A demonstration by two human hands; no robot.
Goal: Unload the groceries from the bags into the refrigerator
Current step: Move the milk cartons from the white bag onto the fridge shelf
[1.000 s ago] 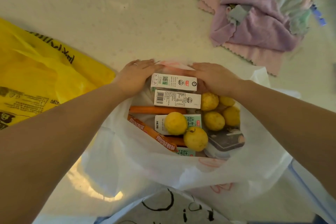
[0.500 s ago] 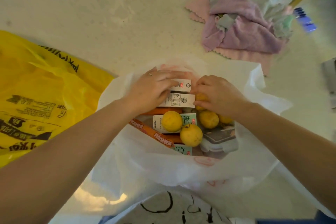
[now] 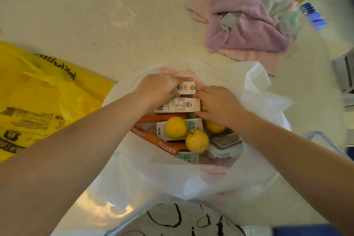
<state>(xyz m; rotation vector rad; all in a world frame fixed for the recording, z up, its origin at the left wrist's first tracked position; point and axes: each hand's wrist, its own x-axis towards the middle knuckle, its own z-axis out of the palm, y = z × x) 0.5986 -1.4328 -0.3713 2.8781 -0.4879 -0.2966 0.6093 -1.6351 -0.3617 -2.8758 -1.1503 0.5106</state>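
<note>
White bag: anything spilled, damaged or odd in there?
Nothing spilled or damaged shows. Lemons lie loose on the cartons in the bag. Both hands, left and right, reach for the cartons.

A single wide-angle camera, worn on the person's head, is looking forward and steeply down, so both forearms are reaching into the picture from the bottom corners toward the open white bag (image 3: 191, 182) near the middle. It is sitting close over the bench (image 3: 95, 15), whose far part is filling the top of the picture. The wide lens is bending the edges, and no second view is sharing the scene.
</note>
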